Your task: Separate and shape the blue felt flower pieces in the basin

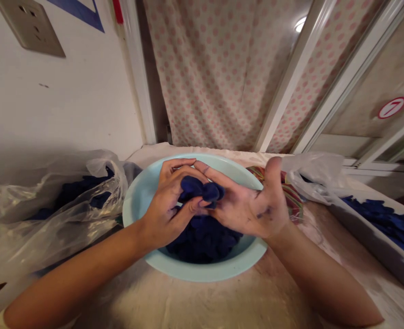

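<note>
Above the light blue basin, my left hand pinches a dark blue, soft-looking piece with rounded lobes between thumb and fingers. My right hand is turned palm up beside it, thumb stretched well away and fingers extended. Its fingers meet those of my left hand behind the piece, and dark smudges mark the palm. A heap of similar dark blue pieces lies in the basin below both hands. Whether the held item is one piece or a few stacked together, I cannot tell.
At left, a clear plastic bag holds dark blue pieces. At right stand another plastic bag and a tray-like container of blue pieces. Striped cloth lies behind the basin. A wall and a dotted curtain close off the back.
</note>
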`<state>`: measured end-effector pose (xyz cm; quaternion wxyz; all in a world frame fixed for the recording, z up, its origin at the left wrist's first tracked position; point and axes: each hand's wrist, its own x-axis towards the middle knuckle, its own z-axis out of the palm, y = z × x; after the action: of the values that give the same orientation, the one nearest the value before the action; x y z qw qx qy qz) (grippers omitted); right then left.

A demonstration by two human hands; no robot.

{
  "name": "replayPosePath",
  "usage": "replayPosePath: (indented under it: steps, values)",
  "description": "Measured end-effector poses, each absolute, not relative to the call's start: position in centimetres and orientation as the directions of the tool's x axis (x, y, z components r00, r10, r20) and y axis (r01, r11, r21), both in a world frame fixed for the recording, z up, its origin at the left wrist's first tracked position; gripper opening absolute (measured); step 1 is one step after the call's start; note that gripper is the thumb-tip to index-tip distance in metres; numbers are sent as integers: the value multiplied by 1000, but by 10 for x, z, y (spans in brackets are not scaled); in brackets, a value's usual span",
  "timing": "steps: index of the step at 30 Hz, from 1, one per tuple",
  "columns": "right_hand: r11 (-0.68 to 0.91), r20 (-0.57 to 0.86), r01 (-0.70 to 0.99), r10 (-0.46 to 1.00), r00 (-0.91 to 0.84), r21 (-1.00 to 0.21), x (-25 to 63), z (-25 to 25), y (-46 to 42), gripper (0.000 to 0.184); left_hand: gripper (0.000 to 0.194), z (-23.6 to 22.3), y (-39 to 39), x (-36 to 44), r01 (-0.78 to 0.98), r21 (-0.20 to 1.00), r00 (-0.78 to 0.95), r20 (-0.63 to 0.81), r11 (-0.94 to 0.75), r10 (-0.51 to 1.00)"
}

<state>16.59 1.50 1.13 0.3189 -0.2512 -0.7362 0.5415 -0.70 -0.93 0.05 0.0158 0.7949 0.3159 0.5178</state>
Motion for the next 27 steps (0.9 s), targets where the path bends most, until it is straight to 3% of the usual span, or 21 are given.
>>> replayPosePath:
  steps: [2,5,9,12,16,20,27]
  values:
    - [393,365,-95,702,-612,-915,161,6,18,82,7,-1,-7,-6,522,415,169,806,-745,568]
    - [593,551,-49,710,-439,-803,157,1,21,43,7,-3,-3,-5,528,478,122,776,-702,619]
    - [705,640,41,666,-384,-708,157,2,22,26,9,-2,-1,-2,473,506,201,735,-722,647]
    - [694,649,23,684,-333,-719,159,3,25,12,12,0,-3,0,402,584,241,676,-705,697]
    - [639,623,-39,734,-269,-769,160,0,29,16,12,3,-5,0,292,723,258,570,-626,780]
    - [572,546,-49,749,-375,-819,159,-1,25,23,19,3,-6,-1,212,802,276,499,-559,821]
    - [544,470,3,727,-500,-839,159,-3,22,28,23,0,-8,-1,165,807,362,485,-567,796]
